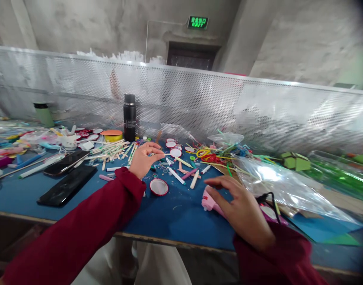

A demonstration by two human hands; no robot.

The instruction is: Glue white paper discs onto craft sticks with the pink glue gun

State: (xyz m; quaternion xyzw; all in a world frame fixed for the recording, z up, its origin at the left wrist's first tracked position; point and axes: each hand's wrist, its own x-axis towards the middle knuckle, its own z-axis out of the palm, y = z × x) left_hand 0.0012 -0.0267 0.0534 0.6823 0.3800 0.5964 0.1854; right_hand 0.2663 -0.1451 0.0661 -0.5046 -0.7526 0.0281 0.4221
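Note:
My left hand [144,158] is raised over the middle of the table, thumb and forefinger pinched together. Whatever is between the fingertips is too small to make out. Below it lies a round cap with a red rim and pale inside [159,187]. To the right, my right hand [239,204] hovers over a pink tool [210,201] that looks like a glue gun and is partly hidden by the hand. Its thumb and forefinger are apart, with nothing seen between them. Several markers [176,175] and short sticks [194,179] are scattered between the hands.
Two black phones [67,186] lie at left, near piled wooden sticks [113,148]. A black bottle [129,118] stands against the perforated metal screen [193,103]. Tangled coloured strands [214,156] and clear plastic sheeting [282,184] cover the right side. A black cord [275,206] runs near my right wrist.

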